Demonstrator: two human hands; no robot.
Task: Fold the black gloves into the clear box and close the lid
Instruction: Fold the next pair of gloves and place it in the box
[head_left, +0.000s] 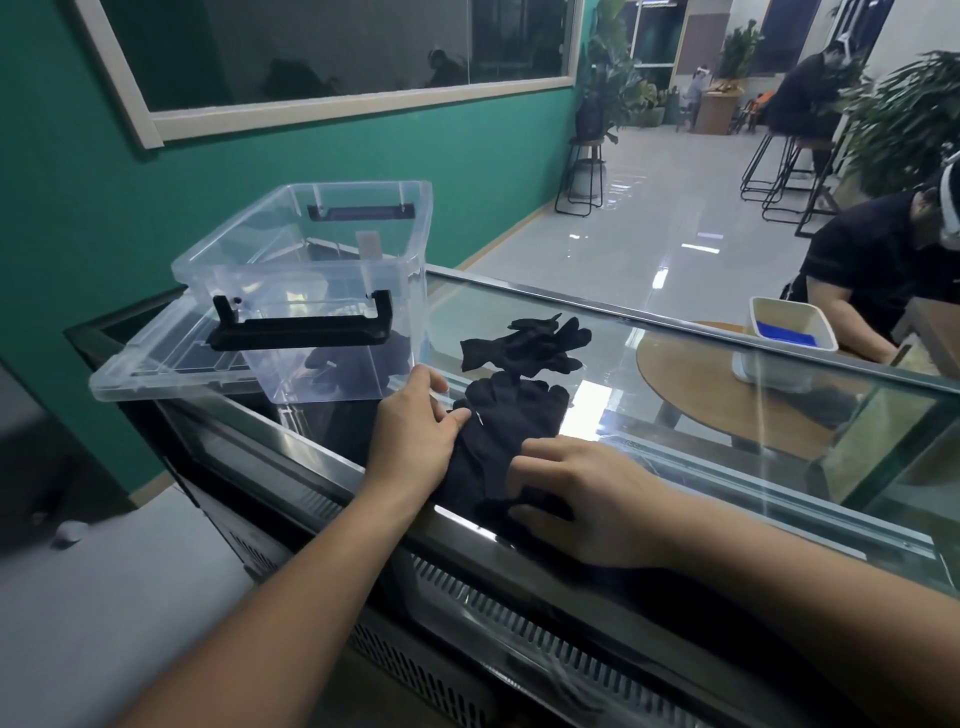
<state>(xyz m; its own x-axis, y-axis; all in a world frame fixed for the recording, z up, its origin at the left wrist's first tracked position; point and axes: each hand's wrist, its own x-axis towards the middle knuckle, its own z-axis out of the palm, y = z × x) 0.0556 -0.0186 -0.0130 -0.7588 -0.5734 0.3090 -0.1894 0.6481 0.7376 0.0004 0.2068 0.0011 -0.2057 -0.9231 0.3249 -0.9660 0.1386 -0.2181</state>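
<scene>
A black glove (506, 421) lies flat on the glass counter top (675, 358) close to me. My left hand (415, 431) presses on its left edge, thumb on the cloth. My right hand (587, 493) lies on its near end, fingers spread over the fabric. A second black glove (530, 345) lies crumpled a little farther back, untouched. The clear box (317, 270) stands open at the left with black handles, and a dark shape shows through its wall at the bottom. Its clear lid (156, 374) lies flat under or beside the box at the counter's left end.
The counter is a glass display case with a metal front rail (467, 514). Beyond the glass, a person in black leans over a round wooden table (691, 374) with a white tray (789, 327). Green wall at left, stools and plants far back.
</scene>
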